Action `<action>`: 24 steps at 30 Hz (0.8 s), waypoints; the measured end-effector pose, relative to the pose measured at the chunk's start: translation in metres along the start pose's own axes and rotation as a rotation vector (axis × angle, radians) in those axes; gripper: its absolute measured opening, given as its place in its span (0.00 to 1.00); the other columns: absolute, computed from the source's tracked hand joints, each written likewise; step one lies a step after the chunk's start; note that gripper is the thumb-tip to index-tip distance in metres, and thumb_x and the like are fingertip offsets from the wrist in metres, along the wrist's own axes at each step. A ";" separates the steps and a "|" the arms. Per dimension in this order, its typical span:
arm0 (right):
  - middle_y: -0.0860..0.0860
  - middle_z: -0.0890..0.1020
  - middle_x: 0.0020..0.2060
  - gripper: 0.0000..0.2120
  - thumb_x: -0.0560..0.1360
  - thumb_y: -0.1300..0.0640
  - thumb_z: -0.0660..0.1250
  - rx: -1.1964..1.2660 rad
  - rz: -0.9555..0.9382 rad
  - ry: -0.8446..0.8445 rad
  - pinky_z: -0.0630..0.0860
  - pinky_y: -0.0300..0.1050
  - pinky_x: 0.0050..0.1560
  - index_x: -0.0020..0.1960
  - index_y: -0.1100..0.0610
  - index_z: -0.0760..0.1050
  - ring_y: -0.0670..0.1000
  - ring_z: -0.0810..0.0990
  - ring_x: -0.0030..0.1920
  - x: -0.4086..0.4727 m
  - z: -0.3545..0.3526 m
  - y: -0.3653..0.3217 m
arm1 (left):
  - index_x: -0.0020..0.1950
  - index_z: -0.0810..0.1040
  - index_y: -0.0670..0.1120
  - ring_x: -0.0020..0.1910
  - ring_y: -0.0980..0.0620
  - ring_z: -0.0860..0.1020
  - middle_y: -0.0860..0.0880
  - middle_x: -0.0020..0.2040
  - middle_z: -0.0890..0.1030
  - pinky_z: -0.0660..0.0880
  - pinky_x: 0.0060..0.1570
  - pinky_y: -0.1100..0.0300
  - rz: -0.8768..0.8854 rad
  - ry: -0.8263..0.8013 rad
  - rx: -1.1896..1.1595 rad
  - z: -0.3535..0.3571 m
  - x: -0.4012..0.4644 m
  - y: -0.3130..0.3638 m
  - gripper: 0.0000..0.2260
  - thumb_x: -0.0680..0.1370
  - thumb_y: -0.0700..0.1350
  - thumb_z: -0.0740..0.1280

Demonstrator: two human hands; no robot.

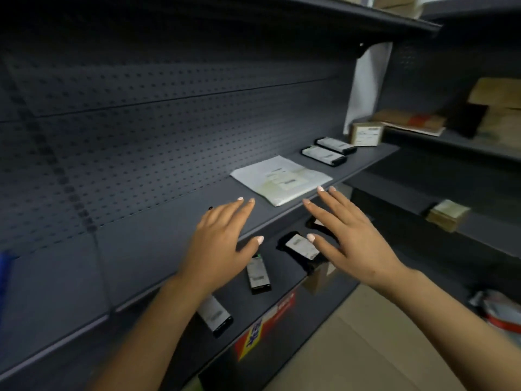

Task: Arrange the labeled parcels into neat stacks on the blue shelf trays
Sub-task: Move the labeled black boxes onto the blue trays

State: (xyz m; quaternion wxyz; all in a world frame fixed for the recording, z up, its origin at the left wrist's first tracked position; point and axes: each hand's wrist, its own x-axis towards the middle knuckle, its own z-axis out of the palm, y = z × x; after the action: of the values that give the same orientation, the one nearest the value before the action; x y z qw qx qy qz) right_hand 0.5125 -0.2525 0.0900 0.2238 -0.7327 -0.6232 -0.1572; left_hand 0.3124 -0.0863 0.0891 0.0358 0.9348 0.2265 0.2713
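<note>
Landmark: white flat parcel (282,179) lying label-up on the middle shelf tray (169,235), its near corner almost at the tray's front lip.

Left hand (222,244) just short of that parcel, down and to the left of it. Fingers straight, lightly spread, gripping nothing; tips reach toward the parcel's near-left edge but stand apart from it.

Right hand (346,235) below and right of the parcel. Fingers likewise straight and fanned, nothing held; two fingertips sit just under the parcel's right corner, contact not certain.

Parcel set diagonally: long axis runs from near-left to far-right along the tray, oblique to the tray's front lip. Lies ahead of both sets of fingertips, between them. Right hand judged marginally nearer.

Beyond the parcel, further right on the same tray: two black labeled packets (328,150) side by side, then a small brown box (366,134) at the tray's end.

Below the parcel, on the lower tray (282,314): several black packets (258,273) scattered at differing angles, partly hidden by the hands.

Judgement: two-handed squaring or lift of the white parcel looks likeliest; needs rotating to bring its long axis parallel with the tray lip. Stacking barely begun.
</note>
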 end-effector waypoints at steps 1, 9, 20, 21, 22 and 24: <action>0.49 0.55 0.76 0.28 0.78 0.38 0.50 -0.008 0.016 0.001 0.52 0.49 0.73 0.75 0.46 0.57 0.49 0.48 0.77 -0.002 -0.004 0.009 | 0.75 0.61 0.51 0.70 0.52 0.63 0.51 0.73 0.66 0.59 0.69 0.54 0.014 -0.007 -0.006 0.006 0.008 0.005 0.31 0.76 0.63 0.53; 0.49 0.53 0.76 0.28 0.78 0.38 0.49 -0.103 0.166 -0.011 0.52 0.50 0.74 0.76 0.46 0.56 0.49 0.46 0.77 -0.006 -0.017 0.115 | 0.76 0.60 0.50 0.71 0.50 0.63 0.50 0.72 0.67 0.59 0.69 0.53 0.120 -0.089 -0.048 0.083 0.105 0.049 0.32 0.75 0.64 0.52; 0.46 0.49 0.76 0.28 0.78 0.36 0.47 -0.174 0.227 -0.052 0.54 0.54 0.75 0.76 0.42 0.50 0.48 0.44 0.77 0.066 0.003 0.274 | 0.76 0.59 0.50 0.72 0.51 0.62 0.51 0.74 0.65 0.56 0.69 0.57 0.192 -0.091 -0.091 0.187 0.275 0.070 0.33 0.74 0.65 0.50; 0.46 0.49 0.76 0.28 0.78 0.36 0.47 -0.179 0.228 -0.056 0.54 0.54 0.75 0.76 0.41 0.50 0.48 0.44 0.77 0.074 0.005 0.287 | 0.76 0.59 0.50 0.72 0.51 0.62 0.51 0.74 0.65 0.56 0.69 0.56 0.192 -0.088 -0.088 0.195 0.291 0.070 0.33 0.74 0.65 0.49; 0.46 0.48 0.76 0.28 0.78 0.36 0.46 -0.182 0.231 -0.058 0.54 0.54 0.75 0.76 0.41 0.49 0.48 0.43 0.77 0.082 0.007 0.300 | 0.76 0.59 0.50 0.72 0.51 0.62 0.51 0.74 0.65 0.56 0.70 0.56 0.192 -0.086 -0.082 0.202 0.306 0.070 0.34 0.74 0.65 0.49; 0.45 0.48 0.76 0.28 0.77 0.35 0.46 -0.181 0.238 -0.056 0.52 0.52 0.75 0.76 0.40 0.48 0.47 0.42 0.76 0.095 0.011 0.324 | 0.76 0.59 0.50 0.72 0.50 0.62 0.50 0.74 0.64 0.56 0.70 0.55 0.194 -0.088 -0.068 0.216 0.333 0.071 0.34 0.74 0.65 0.48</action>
State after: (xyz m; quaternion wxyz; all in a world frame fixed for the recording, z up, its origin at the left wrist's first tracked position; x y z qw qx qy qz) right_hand 0.8468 -0.2061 0.0865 0.1564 -0.8226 -0.5213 -0.1645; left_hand 0.7037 0.0094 0.0826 0.0508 0.9615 0.1240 0.2397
